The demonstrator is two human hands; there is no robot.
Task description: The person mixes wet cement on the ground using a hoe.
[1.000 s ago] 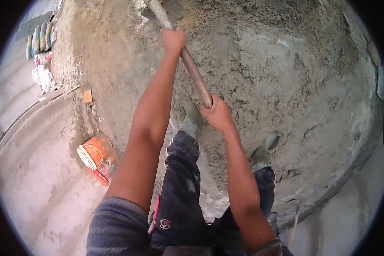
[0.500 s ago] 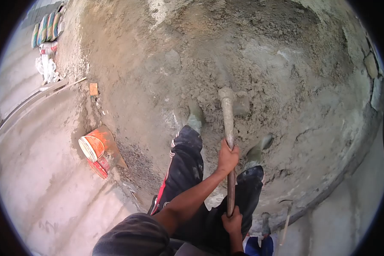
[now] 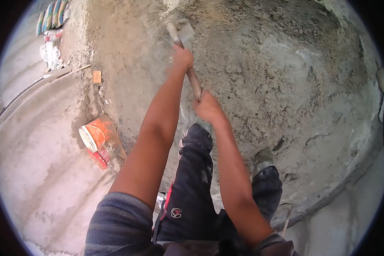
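Both my hands grip the wooden handle of a hoe point(image 3: 193, 82), stretched out in front of me. My left hand point(image 3: 183, 58) is wrapped round the handle close to the head. Lower down, my right hand point(image 3: 209, 107) closes round the handle's near end. The hoe's flat blade point(image 3: 186, 34) is at the far side, over the wet grey mortar mix point(image 3: 251, 81); whether it touches the mix I cannot tell. My boots stand in the mix, the right boot point(image 3: 263, 157) partly sunk or coated.
An orange bucket point(image 3: 94, 135) lies tipped on its side at the left, beside a red container point(image 3: 99, 158). Stacked bags point(image 3: 52, 18) lie at the far left, with white plastic point(image 3: 51, 55) nearby. A small wood block point(image 3: 97, 77) sits at the mix's edge.
The hoe has swung forward and left, away from my body. Both arms now reach out, and my left hand is nearer the hoe's head.
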